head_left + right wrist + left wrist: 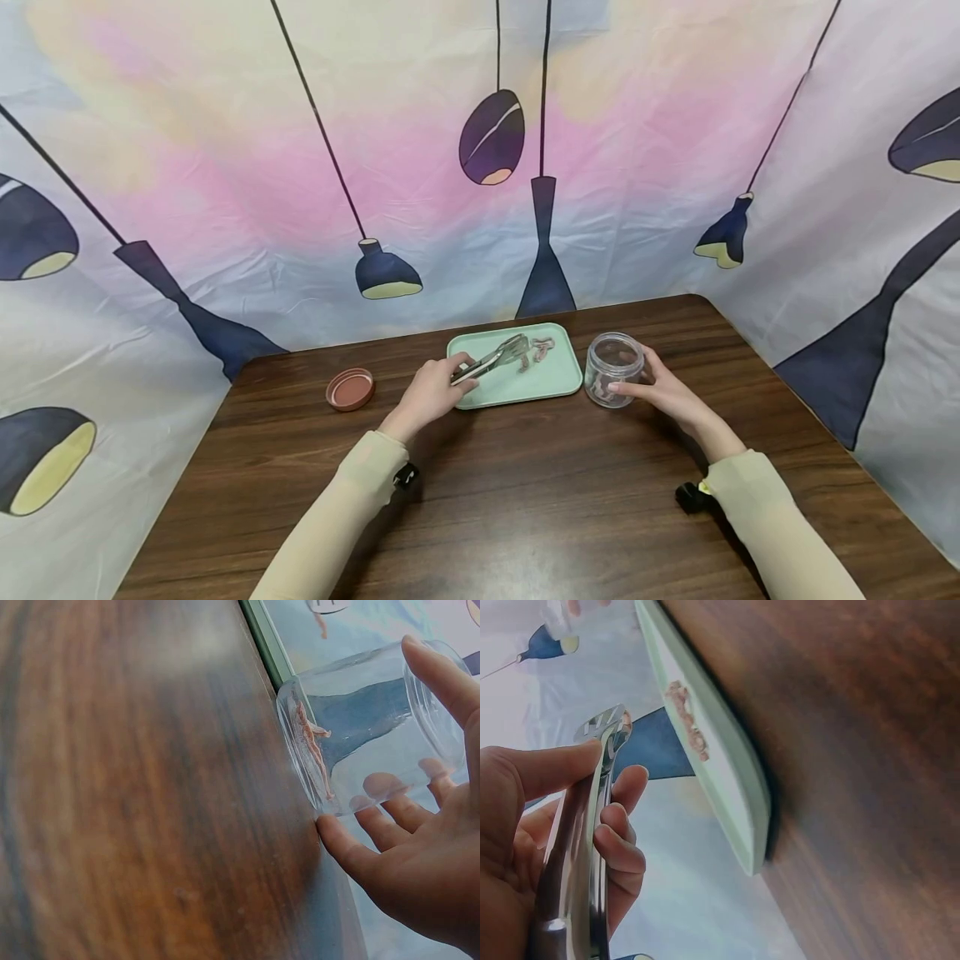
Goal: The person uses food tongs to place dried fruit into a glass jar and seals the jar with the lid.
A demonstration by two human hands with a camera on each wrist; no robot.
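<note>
Left hand (pixel 429 393) grips the metal tongs (pixel 491 359) over the green tray (pixel 517 392); right hand (pixel 670 392) cups the glass jar (pixel 613 369) beside it. Right-wrist view alone reveals pinkish bits, perhaps shrimp, inside.

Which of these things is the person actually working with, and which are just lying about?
In use:
- metal tongs, gripped by the left hand
- glass jar, held by the right hand
- green tray with small pinkish pieces

Lying about:
- reddish-brown lid, apart on the wooden table
</note>
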